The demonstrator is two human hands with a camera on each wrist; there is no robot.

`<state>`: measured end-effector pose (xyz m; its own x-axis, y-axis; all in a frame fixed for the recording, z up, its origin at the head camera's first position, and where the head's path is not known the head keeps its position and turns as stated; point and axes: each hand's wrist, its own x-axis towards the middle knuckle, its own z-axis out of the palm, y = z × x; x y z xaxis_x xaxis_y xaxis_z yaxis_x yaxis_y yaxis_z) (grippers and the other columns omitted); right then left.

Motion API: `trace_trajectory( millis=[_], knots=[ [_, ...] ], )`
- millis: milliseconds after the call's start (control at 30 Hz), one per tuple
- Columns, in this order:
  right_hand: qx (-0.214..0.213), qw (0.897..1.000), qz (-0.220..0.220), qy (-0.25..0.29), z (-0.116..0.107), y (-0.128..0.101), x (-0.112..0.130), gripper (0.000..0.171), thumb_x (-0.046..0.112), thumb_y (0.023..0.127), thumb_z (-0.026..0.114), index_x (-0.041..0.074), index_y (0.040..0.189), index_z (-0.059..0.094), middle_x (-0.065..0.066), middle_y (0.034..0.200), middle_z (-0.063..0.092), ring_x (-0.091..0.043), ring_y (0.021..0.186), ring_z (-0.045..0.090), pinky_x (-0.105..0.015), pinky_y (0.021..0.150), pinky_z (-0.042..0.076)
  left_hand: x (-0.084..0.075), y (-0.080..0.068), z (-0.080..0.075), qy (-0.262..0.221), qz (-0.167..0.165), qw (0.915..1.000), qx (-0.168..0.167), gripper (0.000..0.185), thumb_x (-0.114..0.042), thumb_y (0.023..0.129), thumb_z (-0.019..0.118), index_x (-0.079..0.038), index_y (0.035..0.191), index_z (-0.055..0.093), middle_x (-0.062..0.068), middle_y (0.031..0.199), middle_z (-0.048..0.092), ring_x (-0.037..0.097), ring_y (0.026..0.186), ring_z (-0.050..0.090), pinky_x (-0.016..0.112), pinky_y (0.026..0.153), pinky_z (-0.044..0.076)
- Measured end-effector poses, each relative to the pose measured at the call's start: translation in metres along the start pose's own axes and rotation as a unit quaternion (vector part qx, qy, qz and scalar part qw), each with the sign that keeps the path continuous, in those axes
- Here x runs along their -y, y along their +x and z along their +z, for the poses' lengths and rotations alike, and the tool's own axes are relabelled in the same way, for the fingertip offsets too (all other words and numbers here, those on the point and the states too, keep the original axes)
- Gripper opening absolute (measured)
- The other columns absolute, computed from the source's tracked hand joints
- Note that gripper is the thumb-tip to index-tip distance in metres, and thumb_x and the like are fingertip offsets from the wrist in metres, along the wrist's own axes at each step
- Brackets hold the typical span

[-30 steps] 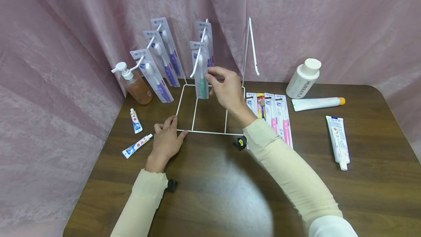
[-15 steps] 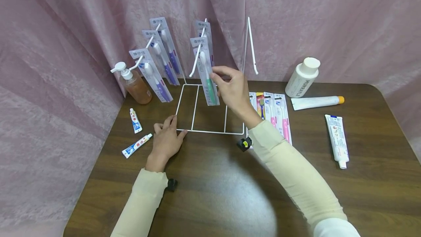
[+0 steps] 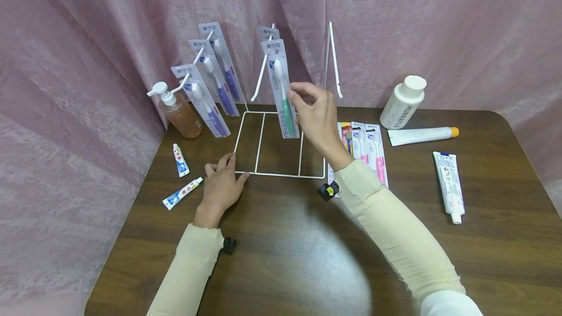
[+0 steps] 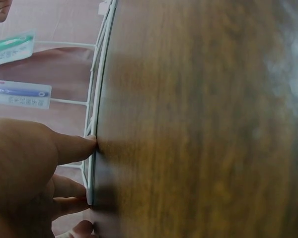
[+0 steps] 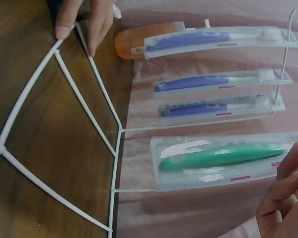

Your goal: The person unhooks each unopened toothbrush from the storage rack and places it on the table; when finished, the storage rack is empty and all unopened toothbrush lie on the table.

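Observation:
My right hand [image 3: 317, 120] pinches the right edge of a packaged green toothbrush [image 3: 283, 91], held upright above the wire rack. Its card overlaps part of the middle hook [image 3: 259, 81], whose front end shows to the left. Behind it, another card [image 3: 268, 32] hangs on that hook. My left hand [image 3: 221, 187] rests at the front left corner of the white wire rack [image 3: 285, 175], thumb and fingertips touching the wire. Purple toothbrushes in packs [image 3: 212, 111] hang from the left hook; the right hook [image 3: 335, 62] carries nothing. The right wrist view shows the green toothbrush [image 5: 223, 156] near my fingers.
Several packaged toothbrushes [image 3: 375, 152] lie right of the rack, partly under my right forearm. A pump bottle [image 3: 182, 116] and two small toothpaste tubes [image 3: 182, 193] are at left. At right are a white bottle [image 3: 403, 102] and two larger tubes [image 3: 449, 184]. A pink curtain hangs behind.
My right hand has moved the green toothbrush pack up and to the right, so its card now stands right of the middle hook's front end. The left hand has stayed at the rack corner.

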<state>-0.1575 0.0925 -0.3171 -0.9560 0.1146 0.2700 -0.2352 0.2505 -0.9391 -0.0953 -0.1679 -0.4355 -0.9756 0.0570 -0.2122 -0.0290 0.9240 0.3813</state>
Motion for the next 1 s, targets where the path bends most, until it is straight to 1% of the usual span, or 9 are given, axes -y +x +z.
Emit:
trace_trajectory(
  millis=[133,233,333,400,500,667,767,900,1000],
  knots=[
    [-0.005,1.0,0.0,0.017,-0.005,-0.008,-0.004,0.025,0.013,0.11,0.073,-0.001,0.128,0.084,-0.026,0.104,0.084,-0.007,0.052,0.06,-0.018,0.053,0.047,-0.002,-0.001,-0.001,0.005,-0.002,1.0,0.005,0.079,-0.04,0.118,0.06,0.001,0.179,0.031,0.02,0.188,0.03,0.052,0.14,0.037,0.067,0.109,0.05],
    [-0.014,0.999,0.007,0.031,-0.009,-0.017,-0.01,0.023,0.01,0.108,0.074,-0.003,0.125,0.084,-0.022,0.096,0.082,-0.005,0.049,0.058,-0.018,0.052,0.046,-0.002,-0.002,-0.001,0.007,-0.004,1.0,0.003,0.079,-0.04,0.118,0.06,0.002,0.179,0.032,0.02,0.187,0.031,0.052,0.14,0.038,0.068,0.108,0.05],
    [-0.026,0.998,0.035,0.035,-0.015,-0.031,-0.017,0.021,0.011,0.107,0.076,-0.001,0.122,0.086,-0.008,0.083,0.077,-0.004,0.05,0.056,-0.018,0.051,0.045,-0.002,-0.002,0.0,0.005,-0.002,1.0,0.002,0.078,-0.039,0.118,0.06,0.003,0.178,0.032,0.022,0.187,0.031,0.053,0.14,0.038,0.069,0.109,0.05],
    [-0.026,0.997,0.061,0.041,-0.02,-0.044,-0.023,0.021,0.01,0.106,0.077,0.0,0.121,0.086,0.003,0.076,0.072,-0.004,0.05,0.054,-0.019,0.05,0.043,-0.001,-0.001,0.0,0.004,0.001,1.0,0.002,0.078,-0.039,0.118,0.06,0.002,0.178,0.032,0.023,0.187,0.031,0.053,0.14,0.037,0.069,0.11,0.049],
    [-0.011,0.994,0.102,0.046,-0.029,-0.066,-0.032,0.021,0.01,0.105,0.077,-0.001,0.121,0.086,0.01,0.074,0.066,-0.002,0.053,0.053,-0.019,0.05,0.041,0.0,-0.001,0.0,0.008,0.001,0.9999,0.006,0.078,-0.039,0.119,0.058,0.002,0.179,0.03,0.023,0.188,0.028,0.053,0.141,0.037,0.069,0.111,0.049],
    [0.02,0.983,0.176,0.04,-0.045,-0.107,-0.044,0.021,0.006,0.105,0.077,-0.006,0.12,0.085,0.008,0.077,0.065,-0.003,0.055,0.052,-0.019,0.053,0.044,0.001,-0.001,0.0,0.018,0.0,0.9998,0.012,0.078,-0.04,0.12,0.056,0.002,0.18,0.028,0.023,0.188,0.027,0.053,0.14,0.037,0.068,0.11,0.049],
    [0.032,0.975,0.217,0.025,-0.058,-0.133,-0.049,0.022,0.005,0.104,0.077,-0.007,0.12,0.084,0.006,0.076,0.064,-0.004,0.055,0.051,-0.02,0.053,0.043,0.001,-0.001,0.0,0.018,0.004,0.9998,0.011,0.079,-0.04,0.12,0.056,0.003,0.179,0.029,0.023,0.188,0.028,0.053,0.139,0.038,0.066,0.109,0.05],
    [0.045,0.966,0.255,0.011,-0.072,-0.167,-0.055,0.022,0.003,0.105,0.074,-0.01,0.121,0.082,0.001,0.076,0.065,-0.005,0.056,0.048,-0.022,0.053,0.038,0.0,-0.001,-0.001,0.014,0.008,0.9998,0.007,0.079,-0.041,0.12,0.057,0.003,0.179,0.029,0.023,0.188,0.028,0.053,0.137,0.038,0.065,0.107,0.05],
    [0.057,0.959,0.278,-0.009,-0.077,-0.19,-0.06,0.02,0.002,0.106,0.073,-0.009,0.121,0.082,-0.002,0.076,0.066,-0.006,0.056,0.048,-0.022,0.053,0.038,0.001,-0.001,-0.001,0.012,0.007,0.9999,0.007,0.08,-0.04,0.119,0.058,0.003,0.179,0.028,0.023,0.188,0.028,0.053,0.138,0.038,0.065,0.108,0.049]
  ],
)
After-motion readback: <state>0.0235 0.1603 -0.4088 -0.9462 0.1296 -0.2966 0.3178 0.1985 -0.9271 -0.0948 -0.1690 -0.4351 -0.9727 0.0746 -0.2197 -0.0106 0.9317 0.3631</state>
